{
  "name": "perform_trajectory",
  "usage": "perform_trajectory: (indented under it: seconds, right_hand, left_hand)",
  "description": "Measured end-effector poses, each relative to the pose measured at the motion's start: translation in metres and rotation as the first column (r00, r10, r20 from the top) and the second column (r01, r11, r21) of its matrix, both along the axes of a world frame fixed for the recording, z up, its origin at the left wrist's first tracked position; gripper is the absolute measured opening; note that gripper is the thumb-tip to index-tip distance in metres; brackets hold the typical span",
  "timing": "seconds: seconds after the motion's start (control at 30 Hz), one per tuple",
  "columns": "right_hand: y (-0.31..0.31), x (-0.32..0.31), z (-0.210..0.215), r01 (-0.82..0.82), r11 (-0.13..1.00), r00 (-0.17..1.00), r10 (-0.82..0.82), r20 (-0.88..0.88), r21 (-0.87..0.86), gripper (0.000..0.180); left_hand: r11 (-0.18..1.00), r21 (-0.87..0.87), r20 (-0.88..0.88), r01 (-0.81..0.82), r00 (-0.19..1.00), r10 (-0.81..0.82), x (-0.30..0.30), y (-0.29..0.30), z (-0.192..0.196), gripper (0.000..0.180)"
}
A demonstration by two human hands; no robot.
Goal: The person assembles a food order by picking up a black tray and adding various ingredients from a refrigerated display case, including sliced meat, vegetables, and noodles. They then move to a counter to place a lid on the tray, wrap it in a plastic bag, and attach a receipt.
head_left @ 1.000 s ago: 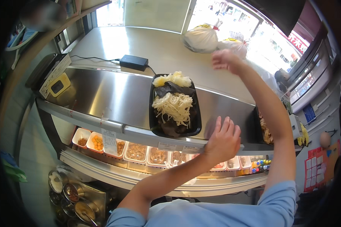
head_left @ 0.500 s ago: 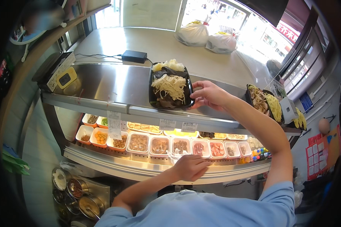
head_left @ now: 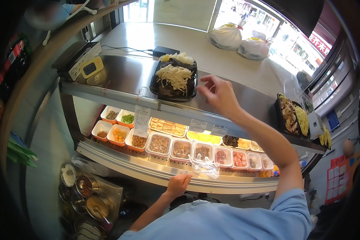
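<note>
A black takeaway tray (head_left: 173,91) stands on the steel counter top, filled with pale shredded strips, dark slices and a light yellow heap. Just to its right is my right hand (head_left: 218,94), raised over the counter with fingers bent and apart, holding nothing and not touching the tray. Lower down, at the front ledge of the lit display case, my left hand (head_left: 178,185) is curled into a loose fist with nothing visible in it. A crumpled clear plastic bag (head_left: 206,167) lies on that ledge, to the right of the fist.
Food tubs (head_left: 159,144) line the display case. A second black tray (head_left: 282,118) of food stands at the counter's right end. White tied bags (head_left: 226,37) sit at the back by the window. Metal pots (head_left: 98,207) stand lower left. A black adapter (head_left: 164,51) lies behind the tray.
My right hand has let go of the tray, which now sits further left along the counter. My left hand has drawn left and curled up. The view has shifted.
</note>
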State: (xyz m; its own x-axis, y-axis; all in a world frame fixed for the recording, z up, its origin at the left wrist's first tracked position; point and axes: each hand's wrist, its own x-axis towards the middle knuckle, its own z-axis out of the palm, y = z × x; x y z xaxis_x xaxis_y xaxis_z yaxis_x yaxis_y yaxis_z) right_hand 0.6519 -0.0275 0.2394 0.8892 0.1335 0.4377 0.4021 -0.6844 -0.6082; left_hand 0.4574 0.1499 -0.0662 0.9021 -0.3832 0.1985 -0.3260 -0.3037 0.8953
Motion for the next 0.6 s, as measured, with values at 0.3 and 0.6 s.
perform_trajectory:
  seconds: [0.3,0.6]
  right_hand:
    - [0.001,-0.016,-0.018,-0.181,0.933,0.846,0.309,0.435,-0.311,0.011]
    - [-0.123,-0.236,-0.110,0.056,0.912,0.974,-0.140,-0.180,-0.406,0.020]
  left_hand:
    - [0.998,-0.041,0.014,-0.052,0.999,0.052,0.013,0.007,-0.005,0.025]
    - [0.966,-0.242,0.275,-0.094,0.948,0.161,0.130,0.004,0.083,0.056]
